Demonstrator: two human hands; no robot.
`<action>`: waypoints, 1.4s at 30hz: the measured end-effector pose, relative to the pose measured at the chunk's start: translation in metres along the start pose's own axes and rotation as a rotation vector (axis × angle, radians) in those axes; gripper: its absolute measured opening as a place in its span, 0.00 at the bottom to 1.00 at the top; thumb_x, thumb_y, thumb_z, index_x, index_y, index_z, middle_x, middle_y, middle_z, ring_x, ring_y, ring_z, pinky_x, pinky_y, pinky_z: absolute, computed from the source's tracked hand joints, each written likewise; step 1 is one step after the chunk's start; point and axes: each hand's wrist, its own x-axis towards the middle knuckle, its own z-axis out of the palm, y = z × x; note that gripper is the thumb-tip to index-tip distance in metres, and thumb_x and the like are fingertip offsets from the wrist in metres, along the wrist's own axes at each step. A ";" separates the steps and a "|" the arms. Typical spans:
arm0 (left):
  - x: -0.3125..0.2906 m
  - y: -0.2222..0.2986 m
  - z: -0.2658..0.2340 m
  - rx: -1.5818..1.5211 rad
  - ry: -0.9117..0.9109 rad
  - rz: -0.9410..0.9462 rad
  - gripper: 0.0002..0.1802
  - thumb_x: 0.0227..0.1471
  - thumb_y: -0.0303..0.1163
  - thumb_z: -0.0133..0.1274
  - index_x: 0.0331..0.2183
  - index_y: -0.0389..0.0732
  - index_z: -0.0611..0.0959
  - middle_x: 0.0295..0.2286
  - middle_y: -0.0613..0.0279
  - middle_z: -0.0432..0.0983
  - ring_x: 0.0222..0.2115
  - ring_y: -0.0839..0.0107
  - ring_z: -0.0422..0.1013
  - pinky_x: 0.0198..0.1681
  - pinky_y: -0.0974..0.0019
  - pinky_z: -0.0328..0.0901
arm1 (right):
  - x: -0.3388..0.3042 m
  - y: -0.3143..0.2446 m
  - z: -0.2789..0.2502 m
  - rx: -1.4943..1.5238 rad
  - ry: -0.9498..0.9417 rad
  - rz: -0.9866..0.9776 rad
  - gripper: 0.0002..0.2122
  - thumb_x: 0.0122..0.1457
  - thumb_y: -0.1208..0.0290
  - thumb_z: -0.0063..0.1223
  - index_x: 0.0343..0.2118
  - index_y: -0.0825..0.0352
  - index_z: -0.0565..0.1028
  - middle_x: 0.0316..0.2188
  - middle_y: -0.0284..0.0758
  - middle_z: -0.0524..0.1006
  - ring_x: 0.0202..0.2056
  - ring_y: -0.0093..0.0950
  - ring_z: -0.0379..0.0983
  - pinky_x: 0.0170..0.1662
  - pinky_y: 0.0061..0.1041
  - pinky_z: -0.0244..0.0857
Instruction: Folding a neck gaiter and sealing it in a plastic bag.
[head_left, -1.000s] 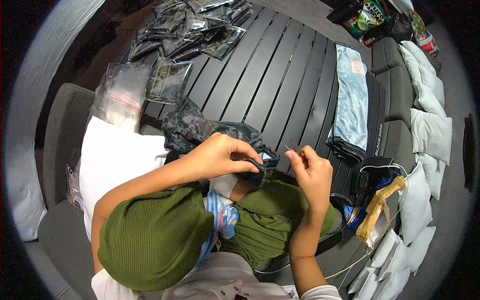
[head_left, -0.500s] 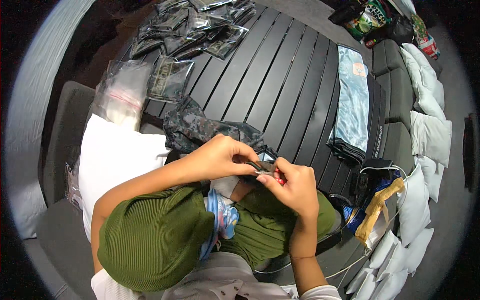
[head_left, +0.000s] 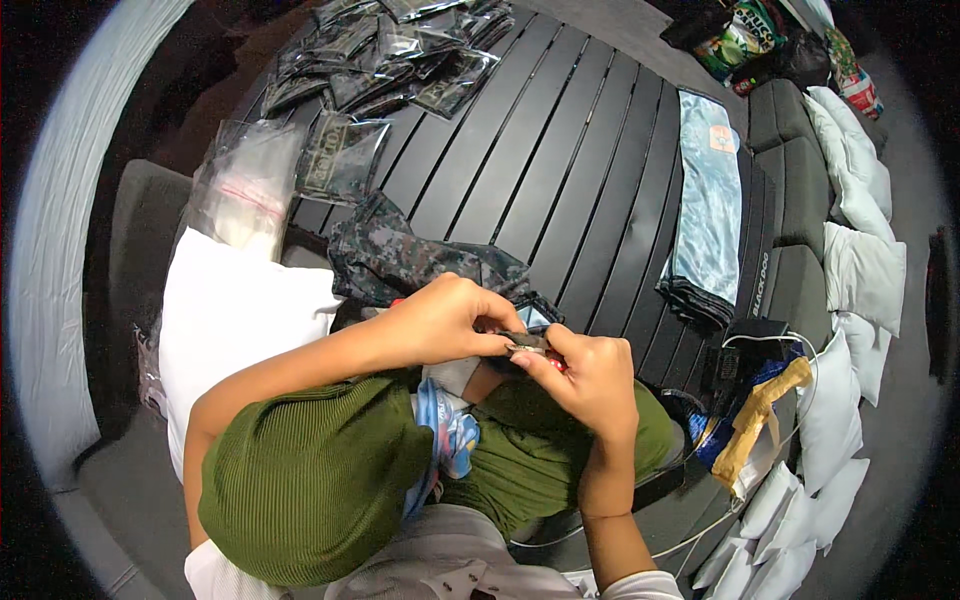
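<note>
My left hand [head_left: 450, 315] is closed in a pinch on the edge of a dark camouflage cloth [head_left: 430, 260]. The bulk of that cloth lies on the near edge of the slatted table, just beyond my left hand. In my right hand [head_left: 597, 380] is a small metal tool with red parts [head_left: 530, 348], likely thread snips, mostly covered by the fingers. Its metal end meets the cloth between my two hands, above my lap. Exactly where the tool touches the cloth is hidden by my fingertips.
Several camouflage pieces in clear packets [head_left: 390, 60] are heaped at the table's far left. Nearer lie one packet [head_left: 342, 155] and clear plastic bags [head_left: 240, 195]. A white cushion [head_left: 235, 320] is at my left. Folded light blue satin cloth [head_left: 708, 190] lies right; pillows [head_left: 862, 265] line a sofa.
My fingers have shifted slightly at the cloth edge, and the small tool's metal end sits a little lower. Both hands stay together in nearly the same place.
</note>
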 end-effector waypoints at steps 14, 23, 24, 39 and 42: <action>0.002 0.003 0.001 -0.042 0.017 0.074 0.12 0.40 0.31 0.58 0.31 0.39 0.81 0.26 0.59 0.77 0.27 0.73 0.74 0.32 0.73 0.66 | -0.009 0.027 -0.022 0.172 0.092 0.206 0.16 0.49 0.65 0.54 0.16 0.70 0.62 0.08 0.37 0.58 0.11 0.25 0.51 0.15 0.22 0.49; 0.000 -0.001 0.000 -0.235 -0.008 -0.043 0.12 0.44 0.28 0.55 0.35 0.39 0.80 0.32 0.62 0.77 0.31 0.78 0.71 0.35 0.75 0.65 | -0.003 0.017 -0.012 0.130 0.015 0.111 0.18 0.47 0.59 0.57 0.18 0.69 0.65 0.10 0.38 0.62 0.11 0.31 0.60 0.17 0.24 0.53; 0.000 -0.002 0.001 -0.376 0.021 -0.038 0.12 0.46 0.27 0.54 0.37 0.38 0.79 0.34 0.63 0.76 0.32 0.79 0.70 0.36 0.75 0.64 | -0.002 0.019 -0.013 0.085 0.064 0.173 0.16 0.47 0.60 0.56 0.19 0.69 0.66 0.10 0.38 0.64 0.12 0.32 0.60 0.17 0.24 0.54; -0.002 0.049 -0.027 -0.433 0.185 0.113 0.10 0.49 0.24 0.50 0.36 0.34 0.79 0.34 0.64 0.76 0.35 0.81 0.69 0.40 0.77 0.62 | -0.018 0.153 0.008 -0.338 0.309 1.060 0.19 0.38 0.66 0.61 0.36 0.63 0.72 0.35 0.40 0.75 0.40 0.41 0.68 0.43 0.36 0.61; -0.001 0.081 -0.048 -0.340 0.214 0.219 0.11 0.48 0.23 0.50 0.36 0.35 0.79 0.34 0.63 0.75 0.35 0.80 0.69 0.40 0.76 0.62 | -0.028 0.150 0.002 -0.102 0.180 1.120 0.15 0.42 0.66 0.57 0.35 0.64 0.73 0.33 0.39 0.75 0.38 0.38 0.71 0.39 0.37 0.63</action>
